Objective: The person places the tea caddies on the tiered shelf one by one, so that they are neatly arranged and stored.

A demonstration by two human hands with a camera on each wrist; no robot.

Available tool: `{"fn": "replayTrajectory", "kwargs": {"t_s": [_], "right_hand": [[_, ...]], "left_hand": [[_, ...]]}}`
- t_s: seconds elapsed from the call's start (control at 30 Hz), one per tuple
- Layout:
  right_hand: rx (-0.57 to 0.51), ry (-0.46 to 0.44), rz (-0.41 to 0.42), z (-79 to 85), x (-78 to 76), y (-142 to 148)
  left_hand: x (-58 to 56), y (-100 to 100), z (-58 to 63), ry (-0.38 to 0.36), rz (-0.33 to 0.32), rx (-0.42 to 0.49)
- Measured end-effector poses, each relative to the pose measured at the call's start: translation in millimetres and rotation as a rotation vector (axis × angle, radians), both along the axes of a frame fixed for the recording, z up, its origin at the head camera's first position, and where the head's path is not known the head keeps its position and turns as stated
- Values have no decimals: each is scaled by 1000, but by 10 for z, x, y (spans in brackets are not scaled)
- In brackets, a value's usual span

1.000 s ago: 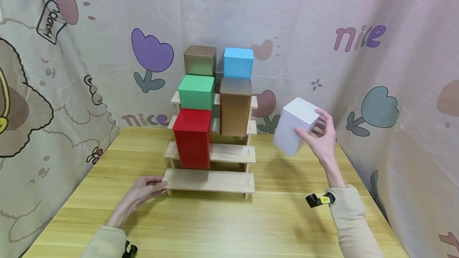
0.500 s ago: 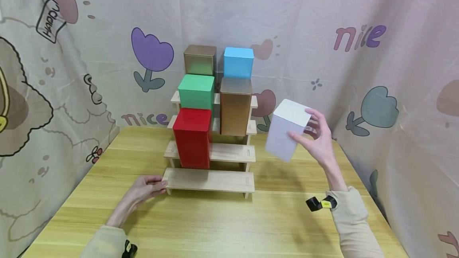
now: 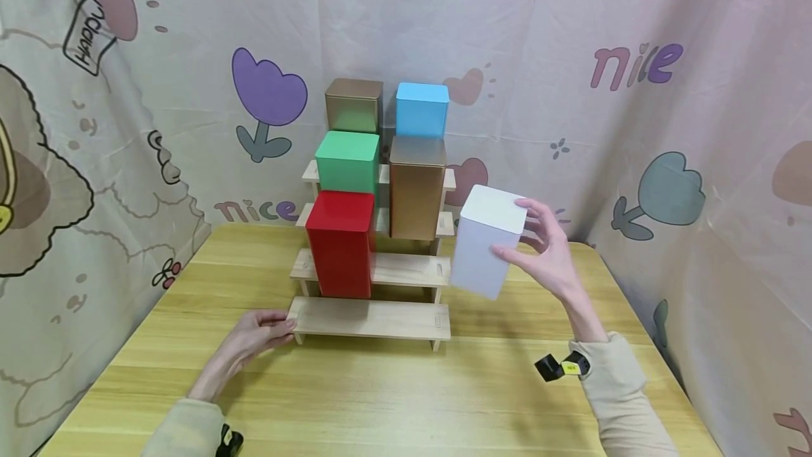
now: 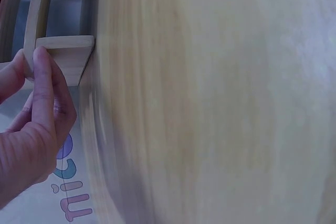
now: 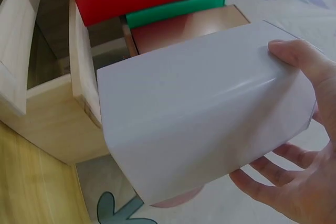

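My right hand (image 3: 545, 252) grips a white box (image 3: 487, 242) near its top, thumb on the near face and fingers behind. The box hangs slightly tilted beside the right end of a stepped wooden rack (image 3: 374, 319); in the right wrist view the white box (image 5: 194, 114) fills the middle. At the rack's lowest step, my left hand (image 3: 254, 337) pinches the left end of the board, which the left hand (image 4: 37, 108) also shows in its wrist view. A red box (image 3: 340, 245) stands on the second step, at the left.
Behind the red box stand a green box (image 3: 347, 161) and a bronze box (image 3: 416, 192). A brown box (image 3: 353, 106) and a blue box (image 3: 421, 110) occupy the top step. The rack sits on a wooden table (image 3: 380, 400) before a patterned cloth (image 3: 526, 34).
My right hand has carried the white box leftward and slightly down, closer to the rack, and the box has become more upright. The left hand stays on the lowest board.
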State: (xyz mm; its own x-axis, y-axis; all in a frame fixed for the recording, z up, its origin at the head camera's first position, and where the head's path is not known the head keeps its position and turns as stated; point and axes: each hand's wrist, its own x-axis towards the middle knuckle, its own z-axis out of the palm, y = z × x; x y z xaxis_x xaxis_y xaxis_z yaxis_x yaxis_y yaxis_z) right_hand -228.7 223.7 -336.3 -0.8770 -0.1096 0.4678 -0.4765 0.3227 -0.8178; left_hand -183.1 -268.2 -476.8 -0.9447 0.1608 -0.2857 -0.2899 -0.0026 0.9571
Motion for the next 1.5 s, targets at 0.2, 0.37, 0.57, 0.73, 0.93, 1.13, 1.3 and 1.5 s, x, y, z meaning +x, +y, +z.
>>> {"fn": "replayTrajectory", "kwargs": {"t_s": [0.2, 0.37, 0.57, 0.73, 0.93, 1.13, 1.3, 1.5], "right_hand": [[17, -3, 64, -34, 8, -87], [14, -28, 113, -62, 8, -159], [8, -32, 169, -96, -7, -254], [4, -54, 203, -101, -22, -339], [-6, -69, 238, -95, -36, -446], [-13, -92, 266, -93, -57, -540], [-23, -104, 290, -95, -86, -622], [-33, -112, 309, -104, -105, -703]], "left_hand": [[-3, 1, -1, 5, -8, -3], [-3, 2, 3, 4, -4, 5], [-6, 9, 3, -3, 8, 0], [-1, 1, 3, 2, 1, 2], [-6, -1, -8, 1, 1, 5], [-1, -7, -12, -1, -4, 13], [-3, -9, -16, 0, -5, 12], [-1, -6, -16, 2, -6, 8]]}}
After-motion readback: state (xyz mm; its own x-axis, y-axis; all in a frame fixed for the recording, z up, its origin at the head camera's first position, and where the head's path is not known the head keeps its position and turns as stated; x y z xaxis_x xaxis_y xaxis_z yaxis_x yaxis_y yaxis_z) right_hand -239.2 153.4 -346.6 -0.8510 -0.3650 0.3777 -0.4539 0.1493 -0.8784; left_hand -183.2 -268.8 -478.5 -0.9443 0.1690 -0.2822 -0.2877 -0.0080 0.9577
